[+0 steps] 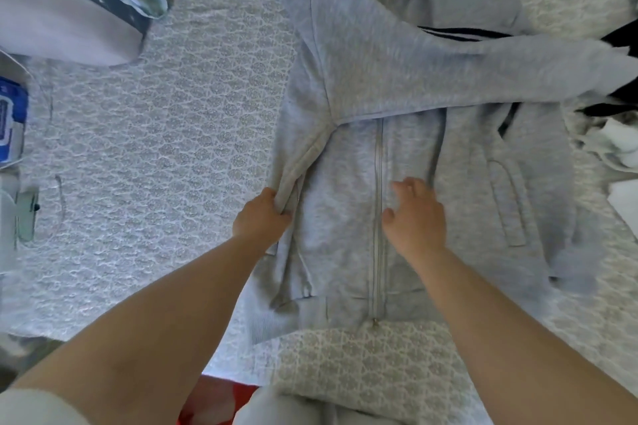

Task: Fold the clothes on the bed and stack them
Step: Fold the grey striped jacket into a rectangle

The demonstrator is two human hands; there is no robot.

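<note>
Big bed (155,134) with a bumpy pale cover, filling most of the view. Grey jacket (397,162) lying flat on the bed, zip side up, a bit right of the middle. One sleeve (466,69) already laid across the chest, reaching out to the right. More clothes (618,134) bunched at the right edge, some dark, some white. Pillows (69,7) up in the far left corner. Blue pack (10,117) at the left edge, too blurry to name.

Left hand (264,216) pinching the jacket's left side fold, fingers curled round the cloth. Right hand (416,214) wide and flat, fingers spread, pressing beside the zip (379,203).

Probably folding the left side in toward the middle. To do it well: keep the flat hand pushing down so the jacket stays put. Lift the pinched edge just a little, bring it over to the zip line, keep the fold straight from top to bottom. Smooth out lumps after. Watch the crossed sleeve so it stays tucked.
</note>
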